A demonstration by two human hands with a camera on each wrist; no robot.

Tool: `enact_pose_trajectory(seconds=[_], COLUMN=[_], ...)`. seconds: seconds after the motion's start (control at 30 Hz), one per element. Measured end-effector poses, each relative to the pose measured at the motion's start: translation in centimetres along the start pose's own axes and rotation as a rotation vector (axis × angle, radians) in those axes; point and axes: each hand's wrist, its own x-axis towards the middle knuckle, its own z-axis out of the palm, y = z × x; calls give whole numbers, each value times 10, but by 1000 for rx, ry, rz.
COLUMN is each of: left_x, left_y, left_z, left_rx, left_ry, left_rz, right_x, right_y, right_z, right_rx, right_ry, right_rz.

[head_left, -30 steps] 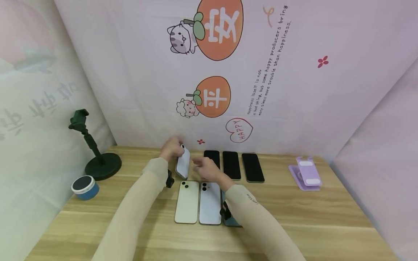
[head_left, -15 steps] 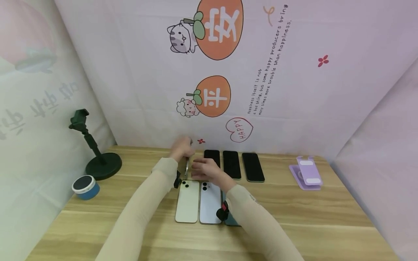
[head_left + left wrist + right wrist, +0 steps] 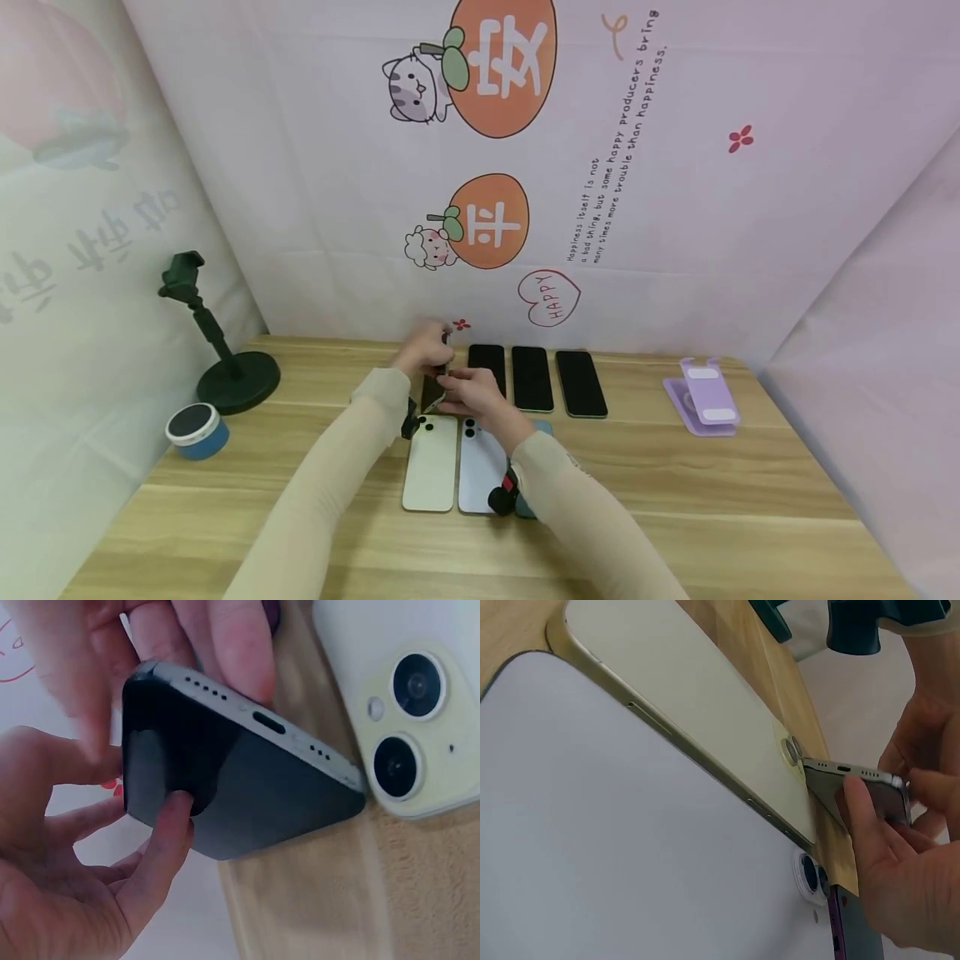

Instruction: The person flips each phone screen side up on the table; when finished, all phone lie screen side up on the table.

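Observation:
Both hands are on a smartphone (image 3: pixel 432 393) tilted over the table, its dark screen turned to view. In the left wrist view, my left hand (image 3: pixel 82 877) grips the far end of the smartphone (image 3: pixel 247 772), thumb on the screen. My right hand (image 3: pixel 480 393) holds it from the right; in the right wrist view a digit of the right hand (image 3: pixel 911 892) lies against the end with the charging port. My left hand (image 3: pixel 426 346) is blurred in the head view. Just in front, a cream phone (image 3: pixel 430 467) lies face down with its cameras nearest the tilted smartphone.
A pale lilac phone (image 3: pixel 480 467) and a teal phone (image 3: pixel 543 428), partly behind the right sleeve, continue the front row. Behind are black-screened phones (image 3: pixel 532 379). A dark green stand (image 3: pixel 235 379) and blue jar (image 3: pixel 197 433) stand left, a purple phone holder (image 3: pixel 705 398) right.
The smartphone has turned over from its pale back to its dark screen. My left hand has moved right with it, and my right hand has come into contact with it.

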Motion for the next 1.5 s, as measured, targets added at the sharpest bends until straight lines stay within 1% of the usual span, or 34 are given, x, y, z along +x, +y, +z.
enact_pose_trajectory(seconds=[0.13,0.23,0.3,0.4,0.5,0.57,0.63,0.67,0.77,0.83,0.9,1.0,1.13,1.2,1.33,1.5], left_x=[-2,-2,-2,-3,-4,-5,-5,-5,-5,-4,-3,0,5,5,1,-4], left_y=[-5,-13,-20,-29,-35,-39,-44,-45,-50,-54,-57,-63,-70,-71,-69,-66], left_z=[6,7,5,1,-2,-3,-4,-4,-4,-4,-5,-4,-1,0,-1,-5], left_rx=[-33,-45,-21,24,66,73,115,136,189,206,206,225,238,235,231,220], left_ry=[-15,-29,-27,-33,-49,-76,-104,-122,-162,-179,-179,-177,-170,-163,-150,-131], left_rz=[-32,-52,-48,-34,8,35,68,73,86,74,52,-12,-67,-73,-71,-50], right_x=[0,0,0,1,1,1,1,1,1,1,1,0,1,2,2,3], right_y=[4,7,8,7,5,4,3,3,2,2,3,4,4,3,3,1], right_z=[2,2,2,2,4,6,7,8,10,11,12,13,13,14,17,21], right_rx=[-40,-62,-90,-161,-284,-398,-531,-588,-735,-805,-855,-910,-990,-1030,-1095,-1179], right_ry=[93,134,147,161,177,194,213,218,214,187,152,111,79,71,65,69], right_rz=[10,20,15,-15,-49,-80,-117,-136,-203,-235,-255,-270,-303,-321,-341,-382])
